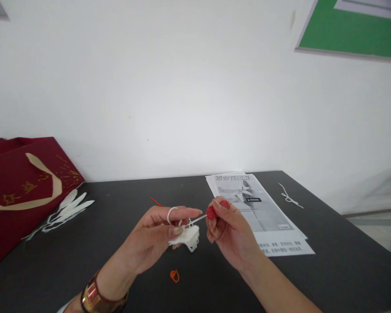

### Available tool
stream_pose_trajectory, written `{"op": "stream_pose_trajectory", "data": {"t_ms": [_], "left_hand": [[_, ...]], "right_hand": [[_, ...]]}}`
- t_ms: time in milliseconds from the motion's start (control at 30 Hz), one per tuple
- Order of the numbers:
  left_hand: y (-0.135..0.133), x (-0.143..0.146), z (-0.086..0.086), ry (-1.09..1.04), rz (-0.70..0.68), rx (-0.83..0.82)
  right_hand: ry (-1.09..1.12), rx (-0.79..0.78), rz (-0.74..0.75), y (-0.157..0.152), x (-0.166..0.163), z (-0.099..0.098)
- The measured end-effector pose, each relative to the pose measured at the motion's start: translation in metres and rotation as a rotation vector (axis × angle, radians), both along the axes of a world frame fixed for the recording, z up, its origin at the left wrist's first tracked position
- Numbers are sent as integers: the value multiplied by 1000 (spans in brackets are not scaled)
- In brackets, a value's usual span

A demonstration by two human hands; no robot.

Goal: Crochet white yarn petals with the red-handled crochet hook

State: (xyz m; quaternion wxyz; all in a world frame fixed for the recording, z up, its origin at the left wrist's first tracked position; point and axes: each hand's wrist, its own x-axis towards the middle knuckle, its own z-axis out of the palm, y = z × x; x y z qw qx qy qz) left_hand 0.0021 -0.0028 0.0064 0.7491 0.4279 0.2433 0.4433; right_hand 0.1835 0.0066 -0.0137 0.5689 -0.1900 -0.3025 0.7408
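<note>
My left hand (pixel 153 230) pinches a small piece of white crochet work (pixel 190 237) between thumb and fingers. A strand of white yarn (pixel 172 210) loops over its index finger, which points to the right. My right hand (pixel 230 228) is closed around the red handle of a crochet hook (pixel 200 218). The hook's metal shaft slants down to the left, and its tip meets the top edge of the white piece near my left thumb. Whether the tip is inside a stitch is too small to tell. An orange stitch marker (pixel 174 275) lies on the table below the hands.
Printed sheets (pixel 280 243) lie beyond and right of my right hand. A short white yarn piece (pixel 289 198) rests farther right. At left are a dark red gift bag (pixel 22 187) and several white crocheted petals (pixel 70 208). A thin red stick (pixel 155 201) lies behind my left hand.
</note>
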Motion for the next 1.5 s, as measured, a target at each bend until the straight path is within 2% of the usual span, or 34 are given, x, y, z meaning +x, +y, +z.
{"op": "stream_pose_trajectory", "data": {"t_ms": [333, 533, 633, 933, 1367, 1500], "left_hand": [[1, 0, -5, 24, 18, -12], [3, -2, -6, 75, 45, 166], [3, -2, -7, 119, 76, 206], [5, 6, -9, 207, 170, 176], [0, 8, -5, 226, 160, 162], [0, 11, -3, 283, 214, 171]], "right_hand": [[-13, -6, 11, -1, -2, 1], [-11, -33, 11, -1, -2, 0], [-9, -75, 11, -1, -3, 0], [-6, -94, 23, -3, -5, -3], [5, -153, 9, -2, -7, -4], [-73, -84, -28, -5, -10, -5]]}}
